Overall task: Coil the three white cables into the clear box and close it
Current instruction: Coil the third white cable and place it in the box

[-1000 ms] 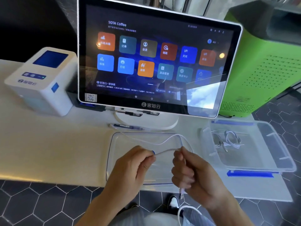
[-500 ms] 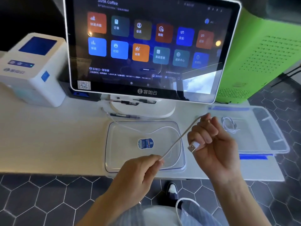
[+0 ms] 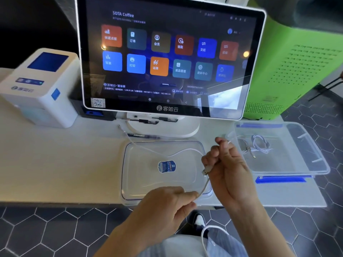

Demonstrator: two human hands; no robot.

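Two hands share one white cable (image 3: pixel 203 188) over the near edge of the table (image 3: pixel 55 164). My left hand (image 3: pixel 167 210) pinches it between thumb and fingertips, fingers together on the wire. My right hand (image 3: pixel 225 169) has its fingers curled round the end near the plug (image 3: pixel 205 171), which pokes out on the left side of that hand, and a turn of wire seems to run up over its fingers.

The risk I see is the loop springing loose: the wire is thin and slick, and if either pinch slackens while I wind, the coil could unwind. The rest of this cable trails across the clear lid (image 3: pixel 167 169) towards the far left, past the stand of the big touchscreen (image 3: pixel 167 58), so a hard pull might snag it there or drag the lid off the table's near edge. Another white wire (image 3: pixel 206 236) hangs low by my lap; I cannot tell whether it is the same cable.

The clear box (image 3: pixel 319 164) sits to the right, open, with blue clips on its near and far sides. Inside lies one coiled white cable (image 3: pixel 259 145) and, just left of it, what looks like a second one, too faint to be sure. The lid holds nothing but its sticker, with the cable lying across it.
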